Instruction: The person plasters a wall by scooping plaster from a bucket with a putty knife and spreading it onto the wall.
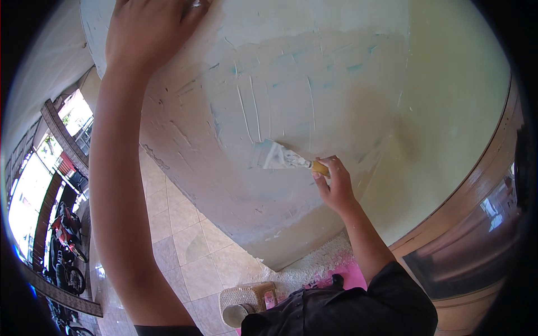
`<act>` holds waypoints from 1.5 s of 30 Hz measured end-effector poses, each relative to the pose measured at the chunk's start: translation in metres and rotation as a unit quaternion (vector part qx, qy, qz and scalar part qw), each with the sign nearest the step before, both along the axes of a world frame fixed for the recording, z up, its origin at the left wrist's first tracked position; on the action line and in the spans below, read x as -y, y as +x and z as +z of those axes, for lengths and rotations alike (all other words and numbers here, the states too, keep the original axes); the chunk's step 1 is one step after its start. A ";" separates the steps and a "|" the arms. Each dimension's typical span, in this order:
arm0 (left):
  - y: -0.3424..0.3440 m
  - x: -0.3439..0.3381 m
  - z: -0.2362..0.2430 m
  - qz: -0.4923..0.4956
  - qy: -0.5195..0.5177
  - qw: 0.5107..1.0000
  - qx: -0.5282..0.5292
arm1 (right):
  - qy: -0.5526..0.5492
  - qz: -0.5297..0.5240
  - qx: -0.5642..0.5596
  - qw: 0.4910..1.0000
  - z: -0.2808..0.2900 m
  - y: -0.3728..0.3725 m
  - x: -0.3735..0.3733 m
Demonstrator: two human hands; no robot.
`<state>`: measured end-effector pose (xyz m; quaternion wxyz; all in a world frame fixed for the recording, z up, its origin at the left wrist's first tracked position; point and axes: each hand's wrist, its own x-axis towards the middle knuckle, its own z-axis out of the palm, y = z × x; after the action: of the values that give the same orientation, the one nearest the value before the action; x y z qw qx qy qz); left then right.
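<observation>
My right hand (337, 185) is closed round the yellowish handle of a putty knife (288, 158). The knife's wide blade, smeared with white putty, lies against the wall (291, 112), pointing left. Patches of pale filler, thin raised ridges and bluish streaks mark the wall around it. My left arm reaches up along the wall's left side. At the upper edge my left hand (147, 33) is partly cut off; a small white spot shows by its thumb, and its fingers are mostly out of the picture.
Below the wall stands a beige woven-pattern stool (263, 292) with a round container (235, 315) on it. White crumbs (314, 263) cover the floor and a pink sheet (350, 274). Brown-framed glass furniture (459, 257) is at the right. Motorcycles (67, 235) stand outside, far left.
</observation>
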<state>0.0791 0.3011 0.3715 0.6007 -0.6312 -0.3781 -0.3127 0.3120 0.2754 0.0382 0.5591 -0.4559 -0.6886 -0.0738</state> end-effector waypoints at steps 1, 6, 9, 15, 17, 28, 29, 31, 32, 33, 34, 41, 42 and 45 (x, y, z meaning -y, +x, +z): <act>0.001 0.000 -0.001 -0.001 -0.001 1.000 0.000 | 0.000 0.002 0.001 1.000 0.002 -0.001 0.000; 0.003 0.003 -0.002 -0.012 -0.020 1.000 0.012 | -0.004 0.007 -0.015 1.000 -0.007 -0.002 -0.001; 0.000 0.000 -0.001 -0.010 0.000 1.000 -0.002 | -0.005 0.011 -0.025 1.000 -0.008 -0.004 0.001; 0.002 0.000 0.000 -0.015 -0.008 1.000 0.005 | -0.018 0.020 -0.036 0.999 -0.007 -0.005 0.001; 0.002 -0.002 0.001 -0.008 0.001 1.000 0.001 | -0.018 0.018 -0.024 0.999 -0.009 -0.003 0.000; 0.003 -0.007 0.002 -0.020 0.014 1.000 -0.002 | 0.049 0.039 0.028 0.998 0.008 -0.013 -0.001; 0.003 -0.007 0.002 -0.008 0.021 1.000 -0.002 | 0.047 0.035 0.028 0.998 0.015 -0.020 0.001; 0.003 -0.008 0.003 0.005 0.025 1.000 -0.001 | -0.014 0.021 0.053 0.998 0.028 -0.031 0.004; 0.003 -0.008 0.003 0.001 0.027 1.000 -0.001 | 0.006 0.007 0.064 0.998 0.028 -0.026 0.002; 0.001 -0.007 0.003 -0.001 0.032 0.999 -0.002 | 0.006 0.008 0.064 0.998 0.021 -0.018 0.001; -0.002 -0.006 0.003 0.004 0.033 0.999 -0.004 | 0.007 -0.020 0.061 0.998 0.007 -0.005 -0.002; 0.000 -0.004 0.003 -0.008 0.023 1.000 0.002 | 0.051 -0.017 0.058 0.997 -0.001 0.011 0.009; -0.001 -0.002 0.003 -0.011 0.030 0.999 0.002 | 0.047 -0.018 0.058 0.997 0.011 -0.003 0.008; 0.004 -0.006 0.000 -0.003 0.037 0.999 0.010 | 0.025 0.003 0.013 1.000 0.022 -0.017 0.001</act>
<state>0.0834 0.3067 0.3713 0.6188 -0.6066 -0.3707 -0.3342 0.2954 0.2749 0.0602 0.5612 -0.4387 -0.6953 -0.0952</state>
